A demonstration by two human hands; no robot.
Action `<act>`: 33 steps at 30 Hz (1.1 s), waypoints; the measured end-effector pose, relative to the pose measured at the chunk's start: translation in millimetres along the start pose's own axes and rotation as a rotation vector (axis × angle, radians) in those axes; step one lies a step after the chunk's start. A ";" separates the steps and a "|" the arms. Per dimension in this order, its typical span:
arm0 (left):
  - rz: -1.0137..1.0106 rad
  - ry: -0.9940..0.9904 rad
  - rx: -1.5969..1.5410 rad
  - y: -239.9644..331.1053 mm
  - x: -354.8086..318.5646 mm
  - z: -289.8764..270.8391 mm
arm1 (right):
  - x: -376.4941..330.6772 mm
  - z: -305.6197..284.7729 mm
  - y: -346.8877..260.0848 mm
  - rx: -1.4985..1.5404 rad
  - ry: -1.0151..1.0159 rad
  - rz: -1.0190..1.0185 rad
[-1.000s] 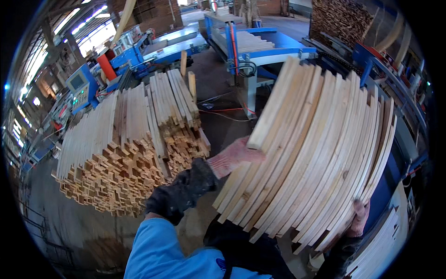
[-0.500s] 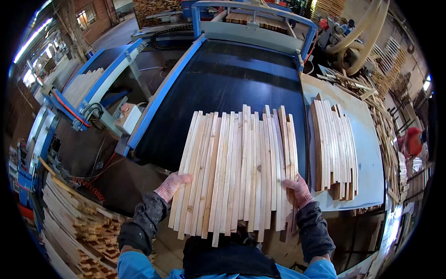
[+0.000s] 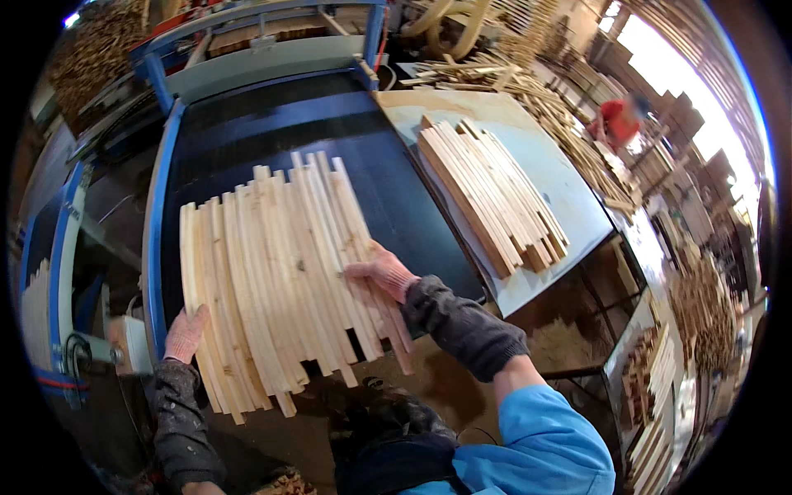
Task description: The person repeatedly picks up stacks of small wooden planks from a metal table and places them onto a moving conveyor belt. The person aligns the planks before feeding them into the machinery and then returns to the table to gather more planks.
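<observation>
I've swung the fan of wooden slats (image 3: 280,280) leftward over the black conveyor belt (image 3: 272,124). My left hand (image 3: 185,332) grips its left edge; my right hand (image 3: 381,272) presses flat across the right side.

A fan of wooden slats (image 3: 285,276) lies over the near edge of the machine's belt (image 3: 272,132), the left hand (image 3: 185,333) at its left edge and the right hand (image 3: 381,272) on its right side, with a second stack of slats (image 3: 491,191) on the worktop (image 3: 569,206) just right of the belt.
</observation>
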State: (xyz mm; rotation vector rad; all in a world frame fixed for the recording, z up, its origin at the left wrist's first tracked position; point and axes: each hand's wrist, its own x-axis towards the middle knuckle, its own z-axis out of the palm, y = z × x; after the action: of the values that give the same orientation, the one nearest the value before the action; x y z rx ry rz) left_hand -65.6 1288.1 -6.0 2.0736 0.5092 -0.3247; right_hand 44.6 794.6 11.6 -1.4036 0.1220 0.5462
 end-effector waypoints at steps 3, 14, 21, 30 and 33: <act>-0.086 0.173 0.625 66.5 -19.3 6.1 | 23.1 11.4 0.3 0.002 0.042 0.047; 0.404 0.410 -0.019 81.2 -113.5 77.1 | 66.7 53.1 -4.1 -0.625 0.017 -0.009; 0.613 0.264 -0.164 130.7 -130.1 191.2 | 65.5 36.6 -7.4 -1.059 -0.025 0.004; 0.569 -0.120 -0.286 206.3 -153.8 342.8 | 12.3 -245.7 -86.9 -0.866 0.314 -0.423; 0.392 -0.224 -0.376 231.8 -155.4 401.4 | 1.6 -385.0 -109.2 -0.984 0.776 -0.428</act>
State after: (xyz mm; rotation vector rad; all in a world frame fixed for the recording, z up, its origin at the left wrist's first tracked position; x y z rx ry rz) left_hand -102.9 801.5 22.8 1.6963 0.0184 -0.2055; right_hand 183.6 420.4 38.9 -2.4669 0.1747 -0.4048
